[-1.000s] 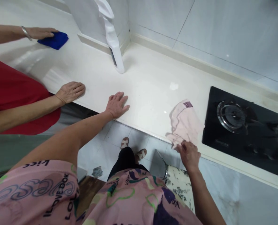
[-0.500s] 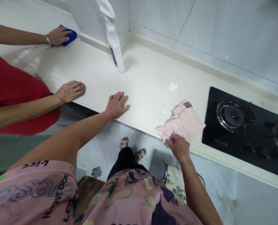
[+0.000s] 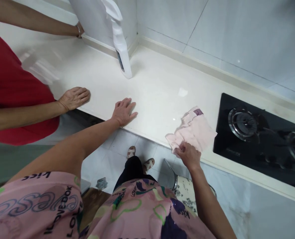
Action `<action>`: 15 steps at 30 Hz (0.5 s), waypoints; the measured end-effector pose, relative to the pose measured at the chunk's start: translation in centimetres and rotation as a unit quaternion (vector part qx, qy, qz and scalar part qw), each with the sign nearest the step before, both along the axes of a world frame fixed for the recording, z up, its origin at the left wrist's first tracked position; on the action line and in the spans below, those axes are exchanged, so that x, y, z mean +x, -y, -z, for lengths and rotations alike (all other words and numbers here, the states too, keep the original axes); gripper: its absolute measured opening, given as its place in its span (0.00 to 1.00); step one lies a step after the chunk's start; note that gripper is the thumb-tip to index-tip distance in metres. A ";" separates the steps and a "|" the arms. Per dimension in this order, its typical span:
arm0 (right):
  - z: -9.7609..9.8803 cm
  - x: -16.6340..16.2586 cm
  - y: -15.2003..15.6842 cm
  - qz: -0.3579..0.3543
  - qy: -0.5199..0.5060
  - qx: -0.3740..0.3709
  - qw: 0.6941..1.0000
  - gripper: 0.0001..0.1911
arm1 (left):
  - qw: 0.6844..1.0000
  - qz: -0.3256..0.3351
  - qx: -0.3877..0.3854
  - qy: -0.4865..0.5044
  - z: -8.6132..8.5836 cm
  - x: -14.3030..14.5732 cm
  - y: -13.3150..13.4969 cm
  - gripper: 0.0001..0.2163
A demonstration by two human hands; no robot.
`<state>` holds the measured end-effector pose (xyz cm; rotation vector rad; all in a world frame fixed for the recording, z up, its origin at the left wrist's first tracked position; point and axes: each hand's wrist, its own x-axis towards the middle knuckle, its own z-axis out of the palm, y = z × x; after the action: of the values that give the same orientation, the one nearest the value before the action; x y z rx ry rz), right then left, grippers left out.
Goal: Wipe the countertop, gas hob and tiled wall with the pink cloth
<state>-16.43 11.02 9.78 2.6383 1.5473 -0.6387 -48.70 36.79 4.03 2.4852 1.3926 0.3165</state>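
My left hand (image 3: 124, 111) lies flat and open on the front edge of the cream countertop (image 3: 157, 89), fingers spread. My right hand (image 3: 187, 154) is closed on the near edge of a pale pink cloth (image 3: 194, 129) that lies on the counter just left of the black gas hob (image 3: 259, 132). The cloth is spread out, with a small purple label at its far corner.
A white spray bottle (image 3: 121, 43) stands near the wall corner. Another person in red at the left rests one hand (image 3: 74, 98) on the counter edge; their other arm (image 3: 38, 25) reaches to the back wall, its hand hidden. Floor tiles and my sandalled feet (image 3: 140, 157) show below.
My right hand pulled the pink cloth's near edge leftward along the counter front, then held still. The other person's far hand slid right with a blue cloth, which is now out of sight.
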 end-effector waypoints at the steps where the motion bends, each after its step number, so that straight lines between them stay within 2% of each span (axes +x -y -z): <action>1: 0.0 0.5 0.2 0.006 -0.001 -0.004 1.000 0.08 | 1.000 0.001 -0.001 0.000 0.0 0.0 0.0 0.28; 4: 0.1 1.1 0.4 0.017 0.003 -0.010 1.000 0.07 | 1.000 0.000 -0.001 0.003 0.3 0.0 0.0 0.28; 11: 0.7 -1.7 -1.9 0.009 -0.006 0.018 1.000 0.09 | 1.000 0.004 0.005 0.016 0.4 -0.1 0.0 0.28; 15: 1.5 0.3 -1.1 0.031 -0.008 0.070 0.997 0.09 | 1.000 -0.002 0.002 0.006 0.2 -0.1 -0.1 0.28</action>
<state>-16.09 12.15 8.24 2.7997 1.5745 -0.5770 -48.82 36.85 3.86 2.4800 1.3928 0.3356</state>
